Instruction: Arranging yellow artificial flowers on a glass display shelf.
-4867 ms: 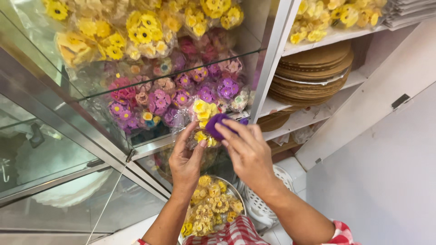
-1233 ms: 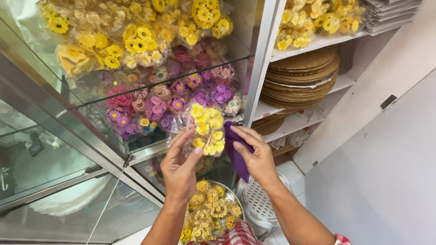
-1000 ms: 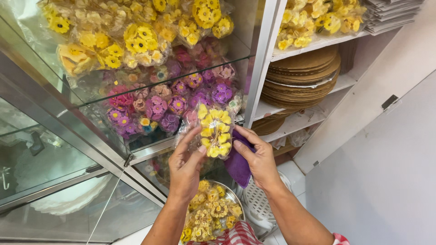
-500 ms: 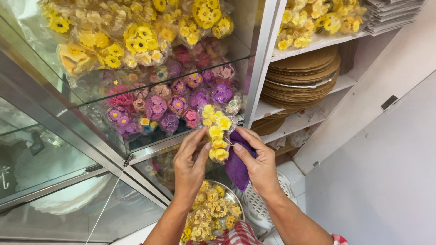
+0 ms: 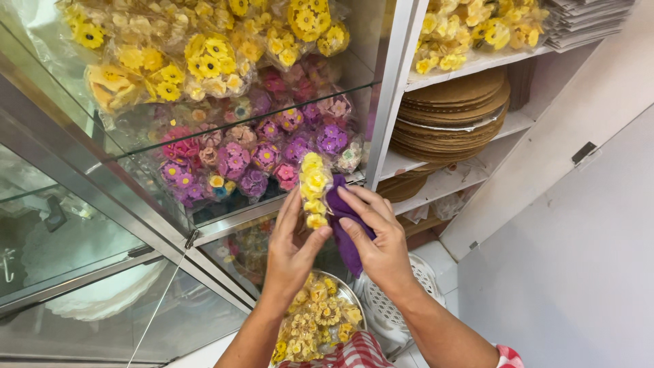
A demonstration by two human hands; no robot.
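Left hand (image 5: pixel 291 247) pinches yellow flower bunch (image 5: pixel 314 191); right hand (image 5: pixel 377 235) grips purple cloth (image 5: pixel 344 228) beside it; bowl of flowers (image 5: pixel 317 320) below.

Purple cloth (image 5: pixel 346 225) mostly hidden behind right hand (image 5: pixel 378 235), lower end behind the wrist. Yellow flower string (image 5: pixel 314 191): bottom end covered by left hand (image 5: pixel 291 245) thumb, can't tell how it's pinched. Metal bowl (image 5: pixel 354 307) cut by forearms and bottom edge. White basket (image 5: pixel 381 310) half hidden. Checked cloth (image 5: pixel 340 354) cropped. Bags behind the cabinet glass (image 5: pixel 102 225) blurred by reflections.
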